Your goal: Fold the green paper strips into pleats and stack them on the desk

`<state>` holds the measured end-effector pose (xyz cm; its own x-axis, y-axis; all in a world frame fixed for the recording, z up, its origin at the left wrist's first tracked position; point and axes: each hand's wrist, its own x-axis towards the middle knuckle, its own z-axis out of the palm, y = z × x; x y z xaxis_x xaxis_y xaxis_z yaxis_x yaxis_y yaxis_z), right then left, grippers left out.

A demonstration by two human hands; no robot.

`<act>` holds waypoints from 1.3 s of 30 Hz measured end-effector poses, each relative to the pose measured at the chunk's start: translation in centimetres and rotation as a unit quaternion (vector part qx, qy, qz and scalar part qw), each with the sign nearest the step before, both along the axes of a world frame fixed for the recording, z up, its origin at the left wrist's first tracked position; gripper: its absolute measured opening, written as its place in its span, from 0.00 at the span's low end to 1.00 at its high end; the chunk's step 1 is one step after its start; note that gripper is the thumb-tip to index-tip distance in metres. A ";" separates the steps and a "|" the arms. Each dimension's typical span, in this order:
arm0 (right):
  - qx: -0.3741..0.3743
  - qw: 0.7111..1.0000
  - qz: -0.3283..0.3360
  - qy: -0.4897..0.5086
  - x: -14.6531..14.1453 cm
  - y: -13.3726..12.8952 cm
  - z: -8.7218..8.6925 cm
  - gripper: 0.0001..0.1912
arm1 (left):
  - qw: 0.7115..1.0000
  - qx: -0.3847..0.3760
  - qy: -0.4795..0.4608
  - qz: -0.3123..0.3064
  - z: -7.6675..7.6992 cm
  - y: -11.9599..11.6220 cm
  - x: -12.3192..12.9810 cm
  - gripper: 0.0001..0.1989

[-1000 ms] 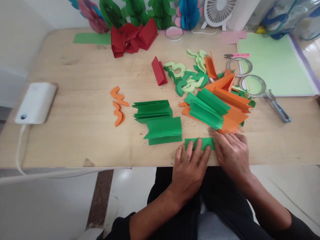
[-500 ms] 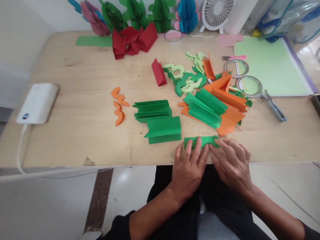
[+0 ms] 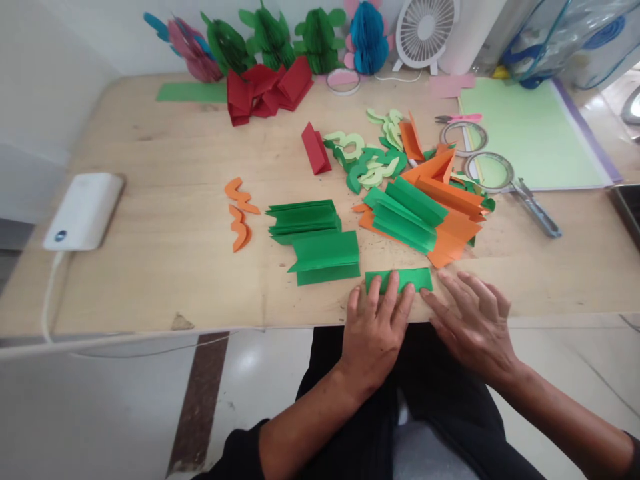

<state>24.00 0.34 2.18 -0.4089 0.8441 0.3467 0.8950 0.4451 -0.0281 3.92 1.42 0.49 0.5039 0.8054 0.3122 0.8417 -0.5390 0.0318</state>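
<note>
A narrow folded green paper strip (image 3: 421, 278) lies flat near the table's front edge. My left hand (image 3: 376, 330) rests its spread fingertips on the strip. My right hand (image 3: 475, 325) is spread with its palm down, its thumb side at the strip's right end and its other fingertips on the table. Pleated green papers (image 3: 327, 255) stand on the table left of the strip. Behind it, more folded green pieces (image 3: 407, 217) lie on orange folded paper (image 3: 455, 237).
A white power bank (image 3: 83, 211) with a cable sits at the left. Orange cutouts (image 3: 241, 237), a red folded paper (image 3: 315, 150), green cutouts (image 3: 373, 167), tape rings and a cutter (image 3: 537, 208) lie about. A white fan (image 3: 426, 30) stands at the back.
My right hand has slid slightly right, off the strip's surface, and its fingers are spread wider. My left hand stays on the strip. The whole view has shifted a little.
</note>
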 end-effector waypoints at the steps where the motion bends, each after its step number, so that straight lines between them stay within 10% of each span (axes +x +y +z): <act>1: 0.006 1.000 -0.003 -0.004 0.4 0.0 0.0 0.21 | 1.000 0.000 -0.001 0.001 0.0 0.0 0.0 0.26; 30: -0.019 0.999 -0.003 0.041 -1.3 0.2 0.5 0.19 | 0.996 -0.051 -0.007 0.078 0.6 -1.3 -4.5 0.23; 39: -0.056 0.998 -0.002 0.013 -3.5 4.8 2.6 0.12 | 0.983 -0.079 -0.141 0.084 1.2 -1.6 -4.7 0.27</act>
<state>20.50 5.18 4.81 -0.3974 0.8800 0.2601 0.8952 0.4341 -0.1010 -0.82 -0.16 1.69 0.2708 0.9193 0.2856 0.8639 -0.3629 0.3492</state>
